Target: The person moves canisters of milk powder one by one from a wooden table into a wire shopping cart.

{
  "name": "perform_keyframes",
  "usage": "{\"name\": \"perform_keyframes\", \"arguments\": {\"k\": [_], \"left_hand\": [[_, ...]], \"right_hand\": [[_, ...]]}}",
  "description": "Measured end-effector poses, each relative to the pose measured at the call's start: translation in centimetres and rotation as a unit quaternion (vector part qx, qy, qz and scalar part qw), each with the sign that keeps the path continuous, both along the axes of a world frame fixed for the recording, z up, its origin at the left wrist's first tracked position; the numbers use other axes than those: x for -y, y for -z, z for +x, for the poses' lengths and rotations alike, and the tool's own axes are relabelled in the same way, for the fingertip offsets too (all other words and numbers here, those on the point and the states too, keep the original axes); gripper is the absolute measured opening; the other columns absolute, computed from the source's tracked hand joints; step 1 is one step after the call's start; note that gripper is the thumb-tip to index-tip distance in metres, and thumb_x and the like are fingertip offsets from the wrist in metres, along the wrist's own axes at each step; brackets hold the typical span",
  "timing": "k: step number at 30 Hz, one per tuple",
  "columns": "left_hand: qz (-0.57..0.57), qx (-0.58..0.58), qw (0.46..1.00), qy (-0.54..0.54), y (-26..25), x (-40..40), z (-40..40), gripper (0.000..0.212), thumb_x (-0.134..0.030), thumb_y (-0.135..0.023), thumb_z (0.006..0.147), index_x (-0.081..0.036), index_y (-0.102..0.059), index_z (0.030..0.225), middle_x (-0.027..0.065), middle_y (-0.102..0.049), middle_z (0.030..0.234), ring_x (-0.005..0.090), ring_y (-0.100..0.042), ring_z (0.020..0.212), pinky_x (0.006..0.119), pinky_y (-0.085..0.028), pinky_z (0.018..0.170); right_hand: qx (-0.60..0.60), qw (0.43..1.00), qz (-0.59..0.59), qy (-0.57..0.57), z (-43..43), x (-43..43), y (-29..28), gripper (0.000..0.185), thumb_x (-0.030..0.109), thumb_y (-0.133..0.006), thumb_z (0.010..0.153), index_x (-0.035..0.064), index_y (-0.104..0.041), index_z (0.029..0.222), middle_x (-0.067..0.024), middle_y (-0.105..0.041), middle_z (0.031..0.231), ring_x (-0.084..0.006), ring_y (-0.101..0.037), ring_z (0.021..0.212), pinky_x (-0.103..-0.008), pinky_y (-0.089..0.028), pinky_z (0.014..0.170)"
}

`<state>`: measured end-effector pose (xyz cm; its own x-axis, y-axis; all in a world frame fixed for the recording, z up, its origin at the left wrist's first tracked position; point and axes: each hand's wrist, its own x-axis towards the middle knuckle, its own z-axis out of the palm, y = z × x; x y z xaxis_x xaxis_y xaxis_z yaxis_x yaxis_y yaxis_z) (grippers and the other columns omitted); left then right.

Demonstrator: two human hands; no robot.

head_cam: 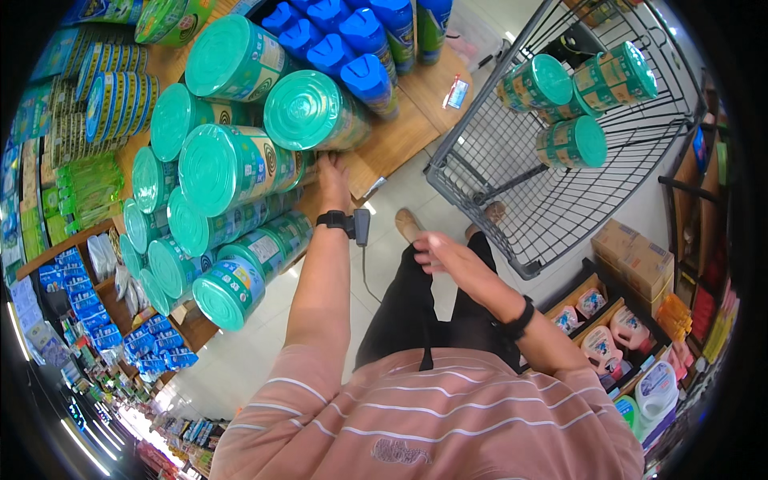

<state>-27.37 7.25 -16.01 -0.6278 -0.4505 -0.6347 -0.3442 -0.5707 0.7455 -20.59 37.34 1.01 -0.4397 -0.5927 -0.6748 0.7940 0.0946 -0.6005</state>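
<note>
My left hand (pixel 333 180) is at the end of a stack of green cylindrical tubs with mosquito-coil pictures, against the wooden display table (pixel 390 147). Its fingers reach up beside a green-lidded tub (pixel 303 111) and another tub (pixel 240 165); some fingertips are hidden, so I cannot tell whether they grip. My right hand (pixel 441 255) is in the air above my legs, slightly blurred, fingers loosely bent and nothing visible in it. Several matching tubs (pixel 573 141) lie in the wire shopping cart (pixel 498 141), some tilted.
Blue-capped spray cans (pixel 366 78) stand behind the tubs. Coil packs (pixel 114 108) and blue packets (pixel 78 294) fill the left displays. At right, cardboard boxes (pixel 636 258) and detergent bottles (pixel 603 351) sit low by the aisle. A cable (pixel 365 273) hangs from my left wrist device.
</note>
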Motion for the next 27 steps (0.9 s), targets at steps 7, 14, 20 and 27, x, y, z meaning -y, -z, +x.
{"name": "perform_keyframes", "arguments": {"k": [7, 14, 20, 27], "left_hand": [[-0.039, -0.056, 0.998, 0.002, 1.8, 0.3, 0.1, 0.067, -0.051, -0.037, 0.104, -0.012, -0.027, 0.157, 0.0103, -0.028, 0.164, 0.0297, -0.026, 0.151, 0.048, -0.014, 0.123], [0.004, -0.056, 0.997, -0.056, 4.0, 0.3, -0.5, 0.067, -0.056, -0.033, 0.104, -0.015, -0.029, 0.157, 0.0083, -0.031, 0.163, 0.0281, -0.027, 0.151, 0.054, -0.013, 0.122], [-0.009, -0.031, 0.997, -0.067, 4.3, 0.5, -0.6, 0.07, -0.058, -0.034, 0.102, -0.015, -0.028, 0.157, 0.0093, -0.029, 0.164, 0.0312, -0.029, 0.15, 0.056, -0.015, 0.121], [-0.024, -0.013, 0.999, -0.037, 3.4, 0.9, -0.4, 0.071, -0.057, -0.032, 0.103, -0.011, -0.026, 0.157, 0.0118, -0.027, 0.164, 0.033, -0.029, 0.15, 0.056, -0.02, 0.12]], "right_hand": [[-0.06, 0.992, 0.025, 0.112, -8.0, 11.9, 10.9, 0.073, 0.055, -0.041, 0.106, -0.0005, -0.037, 0.152, -0.0158, -0.044, 0.152, -0.0269, -0.045, 0.138, -0.039, -0.037, 0.114], [-0.16, 0.972, 0.074, 0.158, -14.7, 18.3, 19.0, 0.07, 0.051, -0.038, 0.105, -0.0007, -0.038, 0.152, -0.0141, -0.045, 0.153, -0.0289, -0.038, 0.142, -0.0368, -0.025, 0.118], [-0.209, 0.95, 0.092, 0.213, -16.4, 20.8, 20.6, 0.058, 0.044, -0.033, 0.105, -0.0013, -0.051, 0.137, -0.024, -0.053, 0.143, -0.0393, -0.046, 0.135, -0.0389, -0.033, 0.112], [-0.222, 0.951, 0.173, 0.129, -16.6, 20.6, 20.5, 0.058, 0.042, -0.029, 0.105, -0.0015, -0.05, 0.136, -0.0266, -0.052, 0.142, -0.0412, -0.045, 0.134, -0.0405, -0.033, 0.112]]}}
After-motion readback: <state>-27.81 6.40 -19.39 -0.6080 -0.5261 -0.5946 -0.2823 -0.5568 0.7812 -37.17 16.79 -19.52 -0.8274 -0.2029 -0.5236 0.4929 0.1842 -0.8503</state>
